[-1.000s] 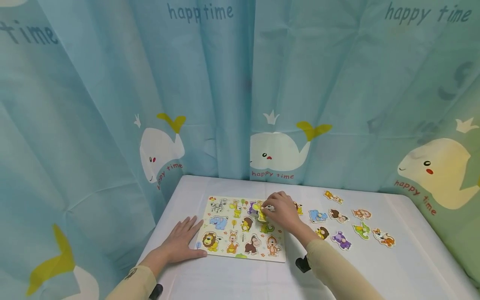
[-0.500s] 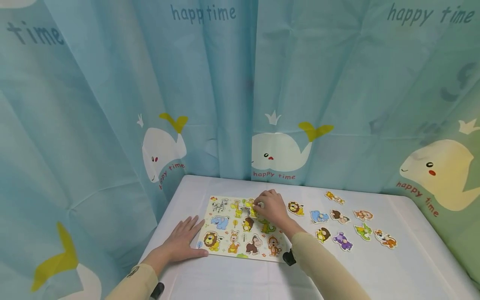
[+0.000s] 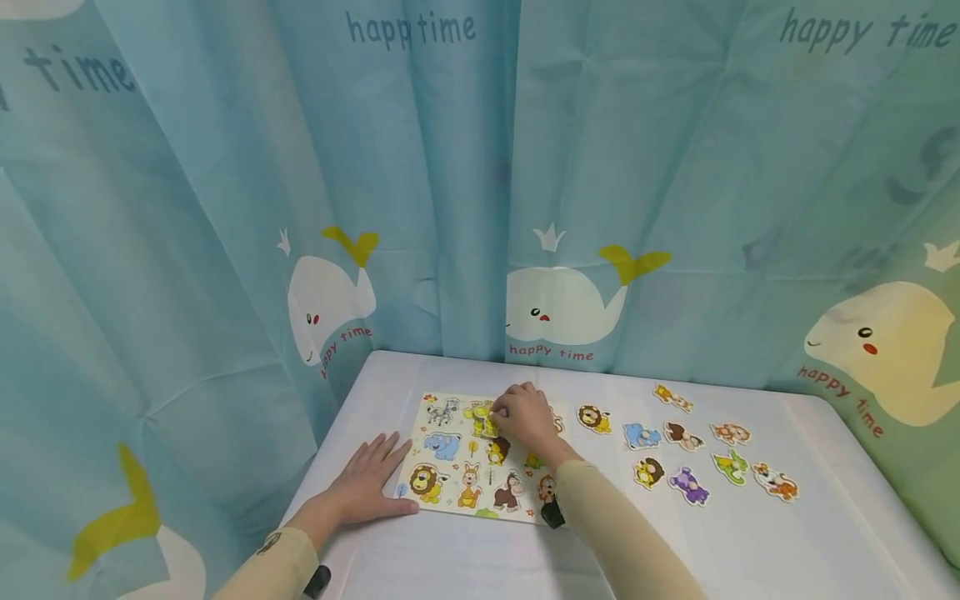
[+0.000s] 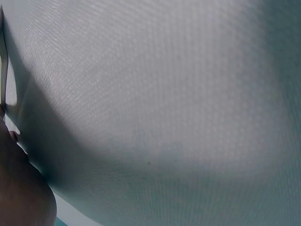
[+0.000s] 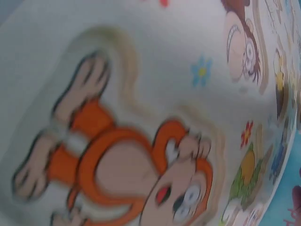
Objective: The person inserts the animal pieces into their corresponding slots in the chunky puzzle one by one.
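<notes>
A giraffe piece [image 3: 486, 423] is pinched by the right hand [image 3: 527, 418] at the top row of the puzzle board [image 3: 450, 505], whose left edge is touched by the left hand [image 3: 367, 485], fingers outstretched. The board is borne by a white table [image 3: 420, 562], backed by a blue curtain [image 3: 450, 167] printed with whales.

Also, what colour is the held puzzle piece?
The held puzzle piece is mostly yellow; best seen in the head view.

Board [image 3: 455, 468], pieces [image 3: 688, 487] on table [image 3: 750, 550] (white)
</notes>
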{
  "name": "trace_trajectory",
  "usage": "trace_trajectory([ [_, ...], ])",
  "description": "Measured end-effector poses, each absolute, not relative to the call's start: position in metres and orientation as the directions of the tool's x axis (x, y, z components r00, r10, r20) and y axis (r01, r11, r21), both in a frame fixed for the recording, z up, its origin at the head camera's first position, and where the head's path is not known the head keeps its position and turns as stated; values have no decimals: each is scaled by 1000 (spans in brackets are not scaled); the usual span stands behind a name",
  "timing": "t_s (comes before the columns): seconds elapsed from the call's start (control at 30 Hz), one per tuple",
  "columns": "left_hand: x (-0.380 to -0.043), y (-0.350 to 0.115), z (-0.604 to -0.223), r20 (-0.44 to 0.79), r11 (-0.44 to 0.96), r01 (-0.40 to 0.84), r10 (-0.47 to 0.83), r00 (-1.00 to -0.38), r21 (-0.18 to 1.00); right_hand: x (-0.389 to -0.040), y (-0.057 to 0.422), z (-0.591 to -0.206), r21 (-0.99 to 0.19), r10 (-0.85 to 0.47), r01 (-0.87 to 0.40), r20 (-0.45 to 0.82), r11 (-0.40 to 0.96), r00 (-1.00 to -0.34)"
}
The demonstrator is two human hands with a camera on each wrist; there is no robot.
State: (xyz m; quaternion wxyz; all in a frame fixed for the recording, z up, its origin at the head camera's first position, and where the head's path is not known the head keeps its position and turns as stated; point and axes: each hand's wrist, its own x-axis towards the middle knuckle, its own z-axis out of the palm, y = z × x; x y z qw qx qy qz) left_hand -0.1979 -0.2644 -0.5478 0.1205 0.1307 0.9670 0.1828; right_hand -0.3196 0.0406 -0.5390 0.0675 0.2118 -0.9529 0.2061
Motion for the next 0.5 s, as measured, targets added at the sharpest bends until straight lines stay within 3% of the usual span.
trace_trajectory([
  [0.5, -196, -264, -548, -181, 893, 205, 296, -938, 400, -321, 22, -546, -331, -372, -432, 230, 839, -899],
])
